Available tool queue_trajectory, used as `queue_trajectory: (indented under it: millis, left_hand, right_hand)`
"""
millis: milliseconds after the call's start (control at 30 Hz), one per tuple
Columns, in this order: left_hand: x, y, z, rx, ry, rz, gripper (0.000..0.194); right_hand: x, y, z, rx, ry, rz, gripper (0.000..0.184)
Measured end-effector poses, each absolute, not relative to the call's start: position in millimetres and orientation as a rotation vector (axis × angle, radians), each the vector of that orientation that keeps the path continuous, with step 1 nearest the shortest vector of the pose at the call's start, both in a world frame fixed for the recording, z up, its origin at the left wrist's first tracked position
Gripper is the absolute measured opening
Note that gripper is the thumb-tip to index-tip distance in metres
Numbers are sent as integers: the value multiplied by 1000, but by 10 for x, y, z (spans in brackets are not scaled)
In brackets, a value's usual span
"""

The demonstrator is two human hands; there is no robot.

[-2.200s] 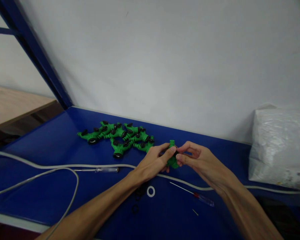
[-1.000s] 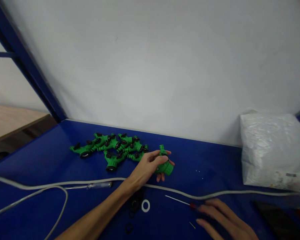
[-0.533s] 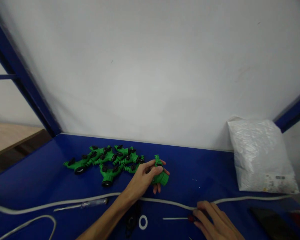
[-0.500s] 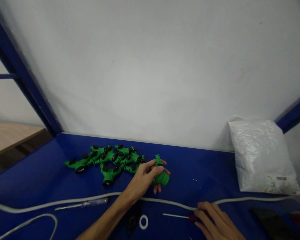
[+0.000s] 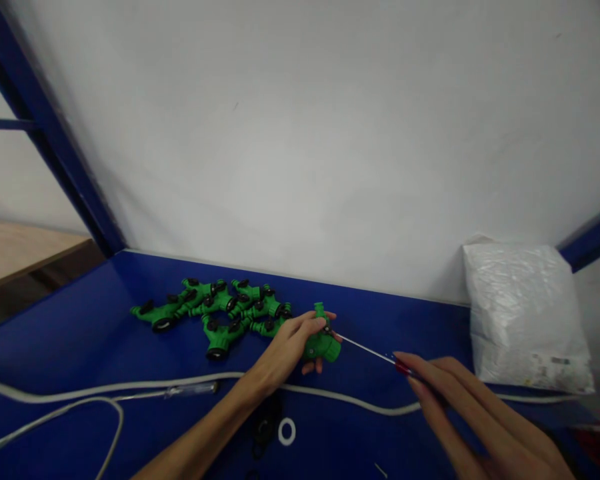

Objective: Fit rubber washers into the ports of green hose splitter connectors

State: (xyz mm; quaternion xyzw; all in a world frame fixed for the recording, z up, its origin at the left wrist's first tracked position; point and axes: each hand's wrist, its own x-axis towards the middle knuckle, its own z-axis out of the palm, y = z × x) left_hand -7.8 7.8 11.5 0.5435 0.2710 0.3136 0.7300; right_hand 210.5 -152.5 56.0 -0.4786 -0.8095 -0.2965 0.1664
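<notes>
My left hand [image 5: 295, 340] is closed round a green Y-shaped hose splitter [image 5: 323, 345], its narrow outlet pointing up and its wide threaded end to the lower right. In my right hand [image 5: 465, 407] I grip a screwdriver [image 5: 367, 348] by its red and clear handle. The screwdriver's thin shaft points left, and its tip meets the splitter near the black valve part. Left of my left hand, several more green hose splitters [image 5: 223, 337] with black valve levers lie in a group on the blue table [image 5: 150, 360].
A grey cable [image 5: 340, 398] runs across the table. A second screwdriver [image 5: 190, 389] lies beside it. Near the front are a white ring [image 5: 287, 432], dark rings [image 5: 264, 427] and a thin pin [image 5: 381, 470]. A white plastic package [image 5: 525, 317] stands at the right against the wall.
My right hand left the splitter, reached down to the table and took hold of the screwdriver. It has lifted the screwdriver, bringing the tip to the splitter. My left hand keeps its hold.
</notes>
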Motion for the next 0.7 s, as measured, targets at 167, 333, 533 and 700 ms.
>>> queue_trajectory:
  millis: [167, 333, 533, 700]
  left_hand:
    - [-87, 80, 101, 1186, 594, 688, 57]
    - [-85, 72, 97, 1191, 577, 705, 55]
    - [-86, 72, 110, 1245, 626, 696, 53]
    - [-93, 50, 100, 1300, 681, 700, 51]
  right_hand:
    - [1903, -1371, 751, -1242, -2345, -1127, 43]
    - [1812, -1338, 822, -1235, -2383, -1167, 44]
    - [1813, -1326, 862, -1249, -2419, -1209, 49]
    - [1661, -1275, 1028, -1467, -2504, -1146, 51]
